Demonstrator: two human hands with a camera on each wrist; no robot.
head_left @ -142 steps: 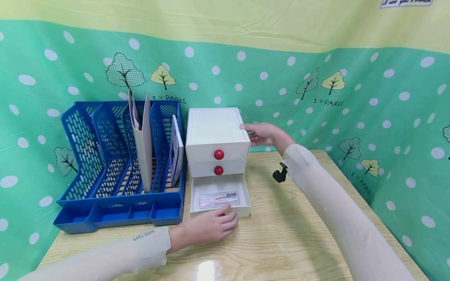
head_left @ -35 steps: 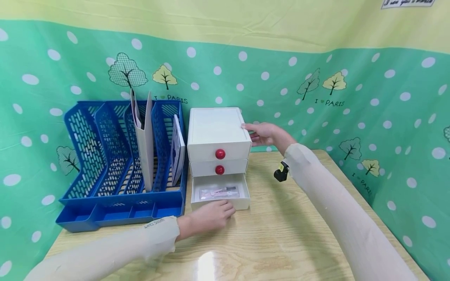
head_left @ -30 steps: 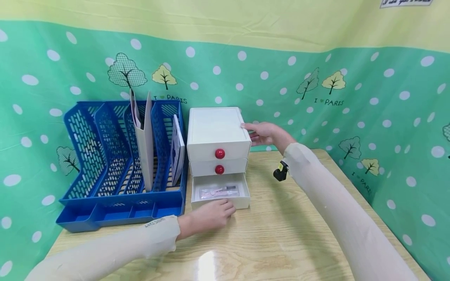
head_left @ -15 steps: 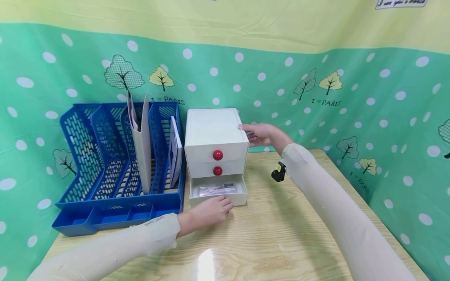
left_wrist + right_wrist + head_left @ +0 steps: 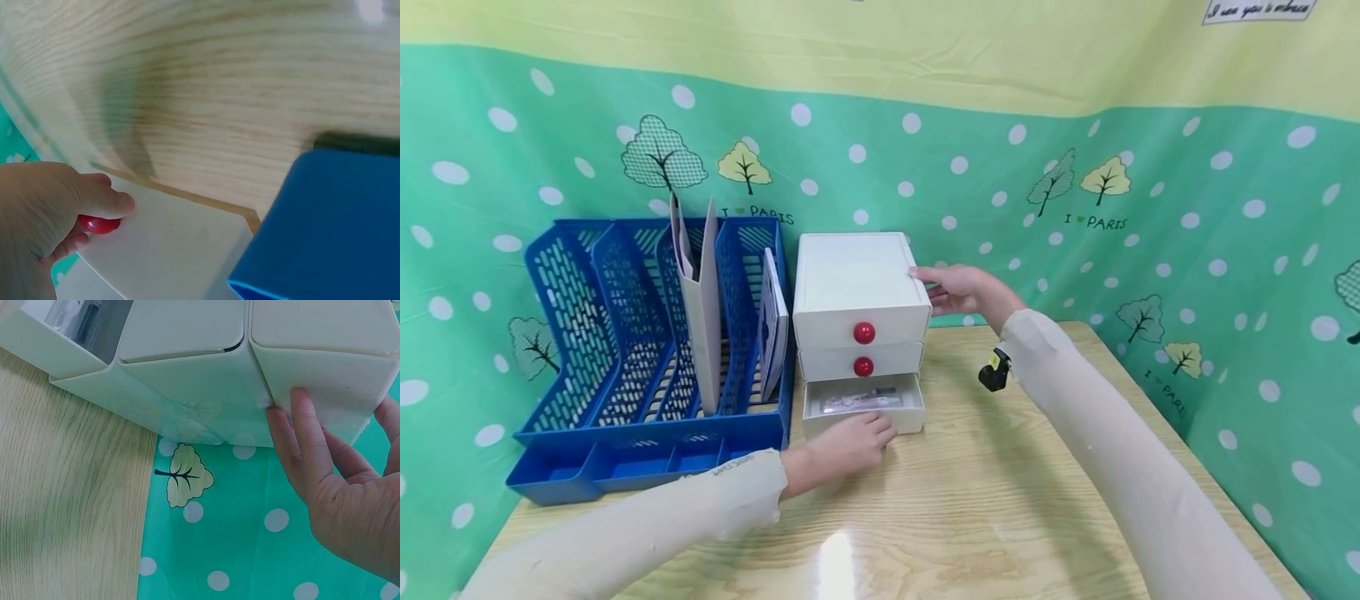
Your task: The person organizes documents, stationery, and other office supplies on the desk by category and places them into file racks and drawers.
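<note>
A white three-drawer desktop cabinet [image 5: 861, 271] with red round knobs stands against the curtain. Its bottom drawer [image 5: 912, 421] is pulled partly out, and a clear plastic packet [image 5: 861, 403] with slim items lies inside. My left hand [image 5: 850, 446] is at the front of this drawer; in the left wrist view its thumb and fingers pinch the red knob [image 5: 100, 225]. My right hand [image 5: 962, 287] rests against the cabinet's right side, thumb at the top edge. The right wrist view shows its fingers [image 5: 309, 434] fairly straight, touching the side wall.
Left of the cabinet stands a blue file rack [image 5: 647, 450], close to the left forearm. It holds an upright beige folder [image 5: 703, 333] and thin booklets [image 5: 772, 325]. A wooden table [image 5: 1000, 500] lies beneath, with a green dotted curtain [image 5: 1037, 250] behind.
The bottom drawer has slid inward, pushed by my left hand, which has moved away from me with it. The packet has gone back too. My right hand keeps its place on the cabinet.
</note>
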